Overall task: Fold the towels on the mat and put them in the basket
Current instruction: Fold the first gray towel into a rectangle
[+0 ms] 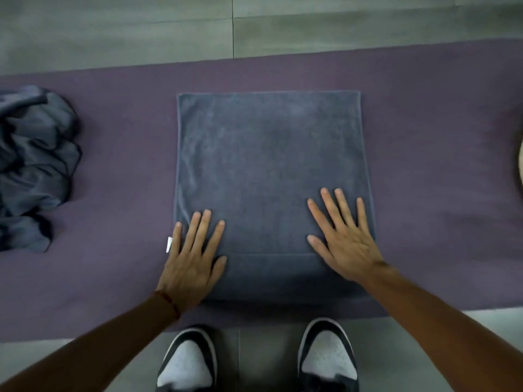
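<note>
A grey-blue towel (266, 165) lies flat and squared on the purple mat (424, 137), with a folded edge showing near its front. My left hand (194, 256) rests flat on the towel's near left corner, fingers straight and spread. My right hand (343, 236) presses flat on the near right part of the towel, fingers straight. A small white tag (169, 244) sticks out beside my left little finger. A crumpled pile of grey-blue towels (34, 165) sits on the mat at the far left. Only a pale sliver of the basket (520, 165) shows at the right edge.
Grey tiled floor (169, 29) lies beyond the mat and in front of it. My two black-and-white shoes (186, 360) stand on the floor just short of the mat's near edge.
</note>
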Available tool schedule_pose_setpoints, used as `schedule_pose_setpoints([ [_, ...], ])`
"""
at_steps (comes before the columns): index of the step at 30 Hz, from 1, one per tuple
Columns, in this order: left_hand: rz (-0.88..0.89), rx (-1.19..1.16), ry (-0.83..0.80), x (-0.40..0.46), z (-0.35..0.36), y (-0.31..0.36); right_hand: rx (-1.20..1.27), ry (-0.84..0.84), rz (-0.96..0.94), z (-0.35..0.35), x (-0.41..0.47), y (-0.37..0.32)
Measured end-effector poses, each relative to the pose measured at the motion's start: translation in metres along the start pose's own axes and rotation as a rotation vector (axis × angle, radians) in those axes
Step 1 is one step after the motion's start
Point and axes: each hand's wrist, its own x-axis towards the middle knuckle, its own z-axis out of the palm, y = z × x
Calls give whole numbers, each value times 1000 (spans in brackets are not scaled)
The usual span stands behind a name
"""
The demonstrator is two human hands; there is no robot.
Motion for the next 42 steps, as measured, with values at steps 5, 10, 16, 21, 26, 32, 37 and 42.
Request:
schedule_pose_setpoints([
  [5, 150, -31, 77, -36, -16, 14, 27, 34, -213, -23, -31, -26],
  [10, 297, -61, -30, -79, -14, 4, 1, -73, -318, -19, -91, -28],
  [16, 251, -16, -126, -69, -28, -1, -14, -77, -150, -31, -105, -14],
  [21, 159, 42, -139, -62, -26, 4, -65, -125, -89, -23, -106, -7],
  [26, 28, -116, -88, -50, -33, 2, 3, -87, -126, -25, -102, 2],
  [32, 39, -14, -72, -48, -30, -6, -32, 8, -116, -17, -93, 5],
  [37, -43, -63, -12, -40, -44, -11, 59, 149, -45, -27, -88, 6],
  [42, -115, -404, 100, -15, -78, -34, 261, 189, 169, -60, -61, 28],
])
